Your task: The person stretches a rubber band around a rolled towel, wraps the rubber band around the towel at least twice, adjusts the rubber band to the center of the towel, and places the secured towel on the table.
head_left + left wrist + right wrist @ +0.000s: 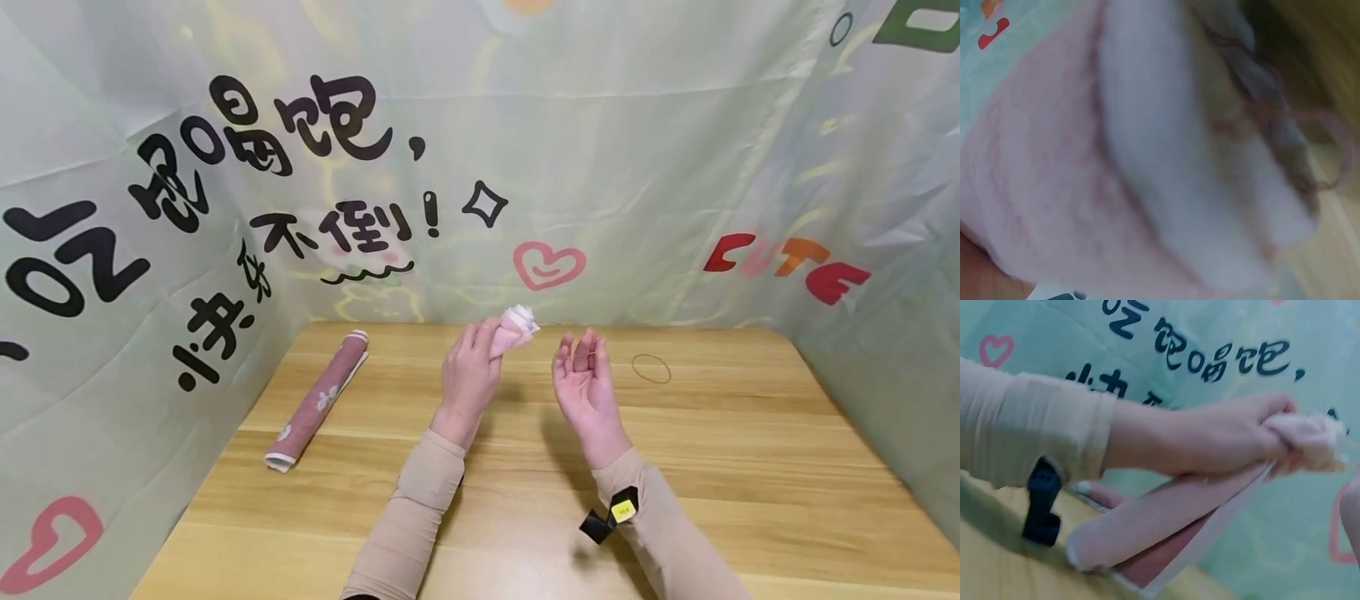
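Note:
My left hand (471, 371) grips a rolled pink-and-white towel (517, 325), its end poking out past the thumb side. The right wrist view shows the long body of that towel (1147, 525) running back under the left forearm. Palm toward me, my right hand (588, 392) is raised beside the towel's end, apart from it, with bent fingers. A thin rubber band (592, 352) shows faintly at its fingertips, and a blurred reddish loop of band (1338, 140) appears beside the towel end in the left wrist view.
Another rubber band (651, 368) lies on the wooden table (712, 467) to the right. A rolled darker pink towel (318, 400) with white patterns lies at the left. Printed cloth walls (637, 167) stand around the table's back and sides.

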### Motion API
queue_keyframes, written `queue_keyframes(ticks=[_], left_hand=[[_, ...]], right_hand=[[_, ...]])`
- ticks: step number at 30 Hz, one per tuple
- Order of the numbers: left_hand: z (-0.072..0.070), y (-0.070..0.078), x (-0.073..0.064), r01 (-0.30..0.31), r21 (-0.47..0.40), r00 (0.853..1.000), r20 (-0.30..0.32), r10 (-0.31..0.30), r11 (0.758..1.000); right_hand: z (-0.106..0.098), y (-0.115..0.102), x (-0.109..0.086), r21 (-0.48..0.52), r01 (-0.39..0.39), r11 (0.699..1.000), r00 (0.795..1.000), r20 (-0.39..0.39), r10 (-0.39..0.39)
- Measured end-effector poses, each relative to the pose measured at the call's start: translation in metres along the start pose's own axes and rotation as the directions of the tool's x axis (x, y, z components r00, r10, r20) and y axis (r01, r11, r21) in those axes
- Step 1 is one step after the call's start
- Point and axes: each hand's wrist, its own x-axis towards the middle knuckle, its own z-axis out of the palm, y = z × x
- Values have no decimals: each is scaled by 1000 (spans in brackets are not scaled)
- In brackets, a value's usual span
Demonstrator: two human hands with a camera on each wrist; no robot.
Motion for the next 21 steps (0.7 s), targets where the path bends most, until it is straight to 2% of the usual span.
queue_keyframes(ticks=[3, 6, 8, 11, 13, 16, 19, 20, 21], left_hand=[[2, 2, 0, -31, 21, 999, -7, 32, 999], [4, 4, -1, -49, 34, 999, -1, 49, 998], [4, 4, -2, -34, 34, 999, 9, 33, 999], [3, 5, -1, 27, 28, 999, 29, -28, 999], [2, 5, -1, 70, 23, 996, 46, -71, 997], [0, 5, 0, 128, 11, 989, 75, -128, 992], [-1, 5, 1, 191, -2, 976, 108, -190, 982], [-1, 4, 1, 216, -3, 970, 118, -214, 976], [-1, 4, 2, 239, -3, 963, 129, -237, 971]], right_hand=[[11, 0, -1, -107, 74, 992, 993, -82, -83], [14, 1, -2, -245, 70, 967, 989, -107, -99], [10, 2, -2, -322, 45, 946, 993, -90, -77], [0, 6, -4, -415, -17, 910, 1000, -30, 5], [-8, 10, -5, -449, -67, 891, 996, 30, 90], [-16, 16, -6, -454, -124, 882, 969, 134, 205], [-18, 21, -6, -476, -116, 872, 939, 233, 252], [-17, 22, -6, -505, -97, 858, 931, 258, 258], [-16, 23, -7, -557, -74, 827, 922, 278, 269]])
